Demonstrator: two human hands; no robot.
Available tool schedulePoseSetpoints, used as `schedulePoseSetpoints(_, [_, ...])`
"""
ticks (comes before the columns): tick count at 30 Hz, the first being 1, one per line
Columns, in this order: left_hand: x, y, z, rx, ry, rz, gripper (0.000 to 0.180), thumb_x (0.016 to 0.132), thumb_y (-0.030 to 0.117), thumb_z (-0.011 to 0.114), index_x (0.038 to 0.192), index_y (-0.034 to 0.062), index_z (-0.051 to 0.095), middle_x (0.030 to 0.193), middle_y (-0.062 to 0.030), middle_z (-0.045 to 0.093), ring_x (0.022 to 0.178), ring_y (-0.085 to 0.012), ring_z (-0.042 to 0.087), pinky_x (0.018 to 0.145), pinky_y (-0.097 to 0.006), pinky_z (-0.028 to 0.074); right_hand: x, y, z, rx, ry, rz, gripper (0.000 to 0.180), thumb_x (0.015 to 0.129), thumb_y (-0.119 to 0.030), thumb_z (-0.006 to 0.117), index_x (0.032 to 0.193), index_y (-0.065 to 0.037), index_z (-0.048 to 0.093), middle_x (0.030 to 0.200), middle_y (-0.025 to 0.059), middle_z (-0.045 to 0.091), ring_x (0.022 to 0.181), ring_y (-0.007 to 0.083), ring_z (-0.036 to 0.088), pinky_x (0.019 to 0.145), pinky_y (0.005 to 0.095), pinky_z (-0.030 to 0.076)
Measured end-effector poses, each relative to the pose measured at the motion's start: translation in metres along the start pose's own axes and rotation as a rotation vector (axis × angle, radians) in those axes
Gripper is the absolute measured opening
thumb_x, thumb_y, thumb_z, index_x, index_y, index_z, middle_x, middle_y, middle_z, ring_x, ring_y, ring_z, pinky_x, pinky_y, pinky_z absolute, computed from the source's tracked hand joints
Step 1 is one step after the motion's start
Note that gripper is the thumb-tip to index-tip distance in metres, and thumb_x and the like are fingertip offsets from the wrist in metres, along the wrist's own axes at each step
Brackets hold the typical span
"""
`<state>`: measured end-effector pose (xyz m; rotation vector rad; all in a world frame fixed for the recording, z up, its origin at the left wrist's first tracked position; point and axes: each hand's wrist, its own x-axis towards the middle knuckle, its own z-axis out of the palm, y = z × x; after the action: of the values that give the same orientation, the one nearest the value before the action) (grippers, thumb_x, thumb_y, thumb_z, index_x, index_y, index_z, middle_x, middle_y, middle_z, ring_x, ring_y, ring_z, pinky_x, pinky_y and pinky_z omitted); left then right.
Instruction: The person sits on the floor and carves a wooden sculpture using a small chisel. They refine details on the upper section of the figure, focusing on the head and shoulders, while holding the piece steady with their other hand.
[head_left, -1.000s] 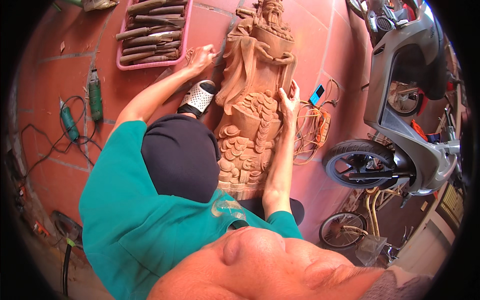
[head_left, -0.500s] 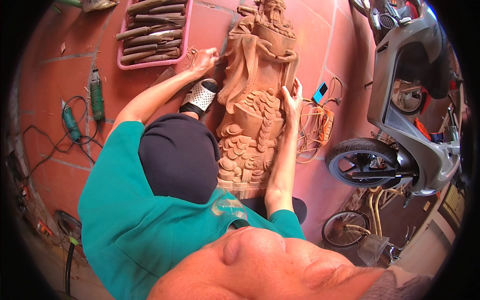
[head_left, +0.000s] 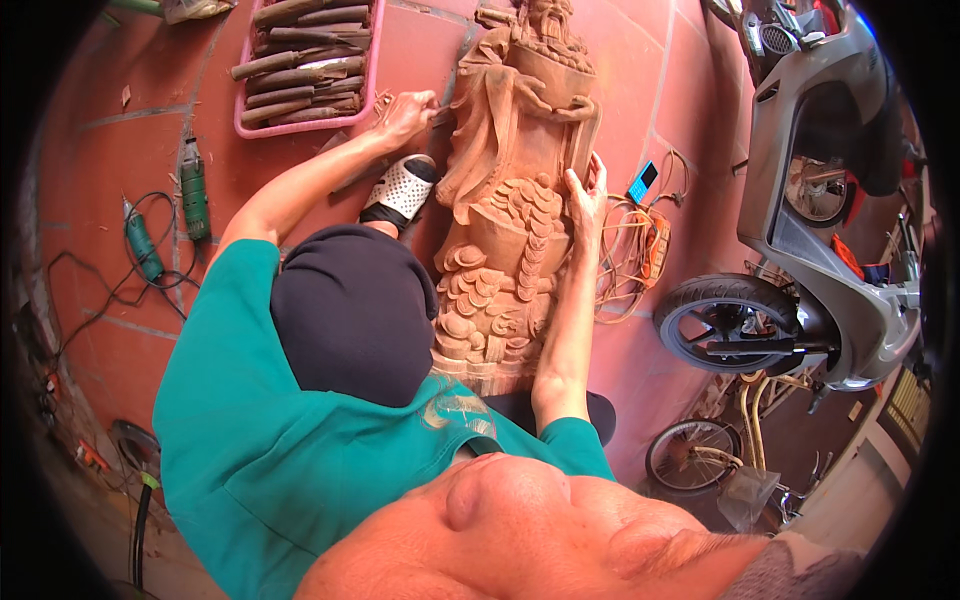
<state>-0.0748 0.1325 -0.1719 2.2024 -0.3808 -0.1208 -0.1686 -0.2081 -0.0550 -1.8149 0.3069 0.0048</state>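
A carved wooden statue of a bearded, robed figure with heaped coins lies lengthwise before me, its base close to my body. My left hand is closed beside the statue's upper left edge. A short dark piece shows between that hand and the carved robe, but its kind is hidden by the fingers. Along the right edge, my right hand rests against the wood, thumb and fingers apart. My foot in a white perforated shoe is left of the statue, just below my left hand.
A pink basket of wooden-handled tools stands at upper left. Green power tools with a black cord lie on the red tiles. At right are a blue phone, tangled orange cord, a grey motorbike and a bicycle wheel.
My left hand has shifted very slightly upward beside the statue, still closed. My left knee has moved a little to the left. The right hand stays against the wood.
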Motion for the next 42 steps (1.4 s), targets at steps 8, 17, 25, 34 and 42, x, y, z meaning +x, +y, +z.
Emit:
schedulePoseSetpoints(8, [0.033,0.060,-0.010,-0.398,0.351,-0.119,0.018,0.091,0.020,0.065,0.094,0.0019,0.064,0.082,-0.0126,0.068,0.073,-0.0202,0.066,0.066,-0.034,0.051,0.002,0.007,-0.005,-0.040,-0.004,-0.010,0.061,0.086,-0.006,0.068,0.140,0.002,0.039,0.137,0.0163,0.049,0.121,0.0220,0.052,0.103,0.0344,0.043])
schedulePoseSetpoints(17, [0.008,0.016,-0.001,-0.026,0.134,-0.012,0.011,0.088,0.013,0.063,0.088,0.0017,0.062,0.081,-0.0160,0.067,0.077,-0.0326,0.066,0.071,-0.041,0.051,0.004,0.006,0.000,-0.023,0.008,-0.041,0.061,0.086,-0.006,0.068,0.140,0.002,0.039,0.133,0.0165,0.053,0.120,0.0221,0.053,0.102,0.0348,0.043])
schedulePoseSetpoints(25, [0.022,0.049,-0.006,-0.467,0.411,-0.182,0.015,0.087,0.016,0.064,0.091,0.0020,0.065,0.077,-0.0122,0.068,0.069,-0.0208,0.065,0.065,-0.034,0.051,0.006,0.013,-0.004,-0.002,0.018,-0.016,0.061,0.085,-0.006,0.068,0.139,0.002,0.041,0.136,0.0171,0.050,0.124,0.0244,0.050,0.107,0.0362,0.038])
schedulePoseSetpoints(34, [0.001,0.012,0.015,-0.153,0.264,-0.079,0.015,0.089,0.018,0.065,0.094,0.0044,0.066,0.074,-0.0081,0.066,0.066,-0.0162,0.062,0.062,-0.032,0.049,0.006,0.017,-0.008,-0.087,0.008,-0.059,0.062,0.085,-0.007,0.069,0.139,0.002,0.040,0.137,0.0176,0.049,0.124,0.0245,0.050,0.107,0.0367,0.039])
schedulePoseSetpoints(42, [0.008,0.071,-0.007,-0.654,0.327,-0.150,0.017,0.090,0.020,0.067,0.093,0.0031,0.067,0.072,0.0016,0.063,0.066,-0.0067,0.056,0.061,-0.025,0.047,0.005,0.009,-0.005,-0.070,0.014,-0.039,0.061,0.086,-0.004,0.068,0.139,0.003,0.039,0.137,0.0181,0.049,0.124,0.0239,0.050,0.105,0.0352,0.041])
